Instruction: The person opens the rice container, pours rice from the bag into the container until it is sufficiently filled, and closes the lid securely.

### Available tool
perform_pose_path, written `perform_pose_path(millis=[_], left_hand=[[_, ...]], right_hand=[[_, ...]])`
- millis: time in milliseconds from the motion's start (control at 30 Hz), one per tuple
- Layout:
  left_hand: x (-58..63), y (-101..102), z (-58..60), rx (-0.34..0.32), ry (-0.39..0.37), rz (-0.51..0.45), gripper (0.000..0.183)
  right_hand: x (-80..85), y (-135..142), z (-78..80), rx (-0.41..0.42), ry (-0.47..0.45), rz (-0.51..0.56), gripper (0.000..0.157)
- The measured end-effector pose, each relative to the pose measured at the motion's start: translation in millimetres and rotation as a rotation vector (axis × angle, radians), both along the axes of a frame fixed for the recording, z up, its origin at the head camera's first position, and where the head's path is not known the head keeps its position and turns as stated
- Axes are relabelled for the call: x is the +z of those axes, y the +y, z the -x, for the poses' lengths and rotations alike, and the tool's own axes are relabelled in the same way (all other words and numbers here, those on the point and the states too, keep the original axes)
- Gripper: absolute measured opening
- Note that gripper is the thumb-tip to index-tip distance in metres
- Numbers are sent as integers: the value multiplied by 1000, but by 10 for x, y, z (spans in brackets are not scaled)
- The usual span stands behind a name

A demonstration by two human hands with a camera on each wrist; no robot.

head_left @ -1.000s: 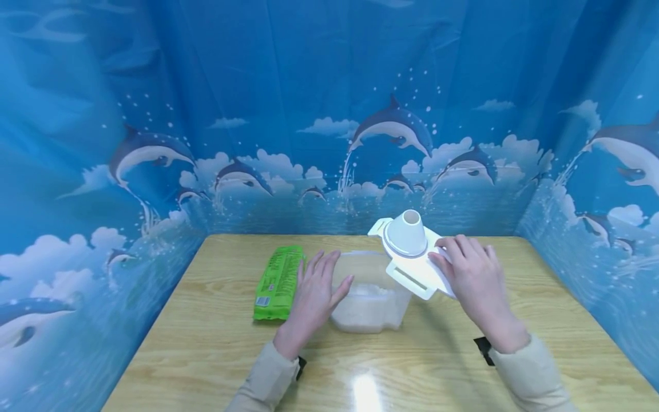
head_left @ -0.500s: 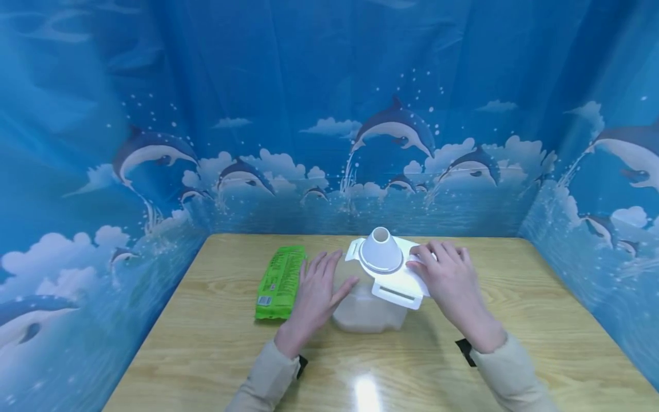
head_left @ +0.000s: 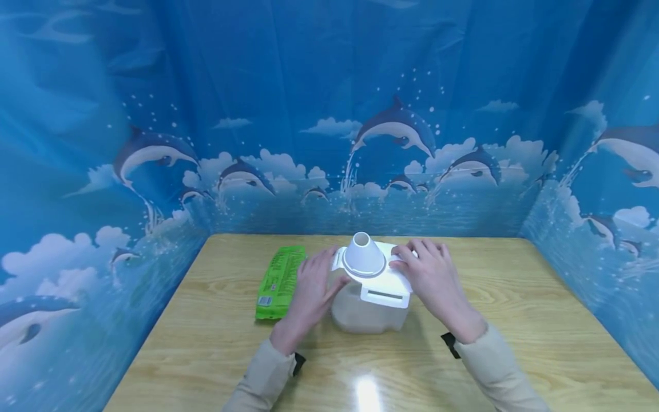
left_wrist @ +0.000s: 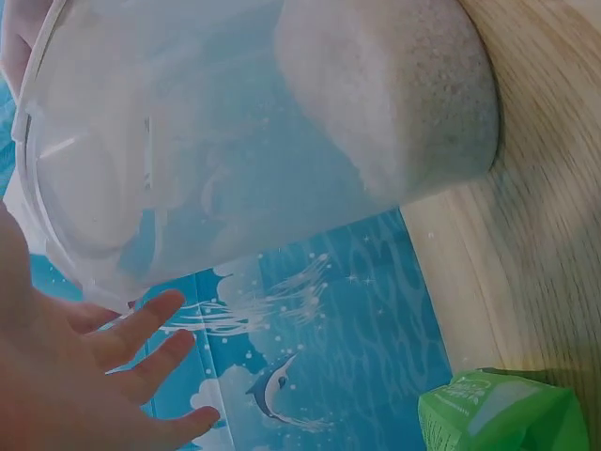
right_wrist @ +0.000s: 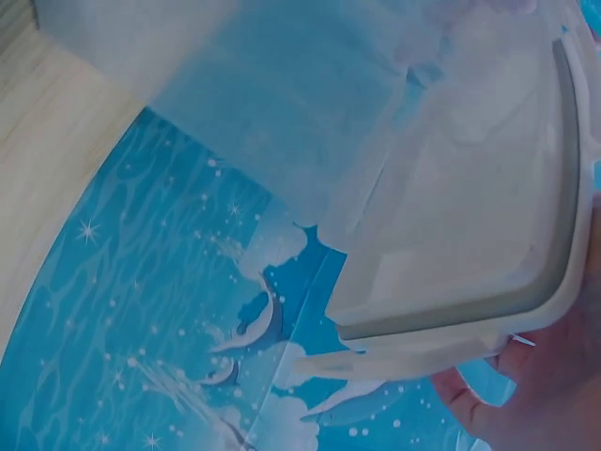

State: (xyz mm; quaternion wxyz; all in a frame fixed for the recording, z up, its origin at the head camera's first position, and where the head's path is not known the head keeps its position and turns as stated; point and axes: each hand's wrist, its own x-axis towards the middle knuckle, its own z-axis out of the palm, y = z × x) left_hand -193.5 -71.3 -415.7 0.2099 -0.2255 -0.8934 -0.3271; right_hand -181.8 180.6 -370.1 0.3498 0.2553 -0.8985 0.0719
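Observation:
A white lid with a cone-shaped spout sits over the mouth of a translucent plastic container. Whitish grains fill the bottom of the container in the left wrist view. My right hand pinches the lid's right end between thumb and fingers. In the right wrist view the lid's underside shows, edged by a grey gasket, tilted and partly off the container. With its fingers spread, my left hand is at the container's left side, fingertips close to the rim and the lid's left flap.
Left of the container a green printed packet lies on the wooden table. A blue curtain with dolphins encloses the table at the back and both sides.
My right hand has carried the lid left and down, from right of the container to over its mouth. My left hand has barely moved, and the packet and container stay in place.

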Motion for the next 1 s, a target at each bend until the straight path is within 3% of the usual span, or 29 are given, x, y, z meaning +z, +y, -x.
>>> perform_pose_path(millis=[433,1000], left_hand=[[19,-44,38,-19,64,-40,105],[26,-64,14,-16,2,-18,105]], right_hand=[[-4,-169,79,66,-43,16,19],[-66,-223,89,95,-43,46,17]])
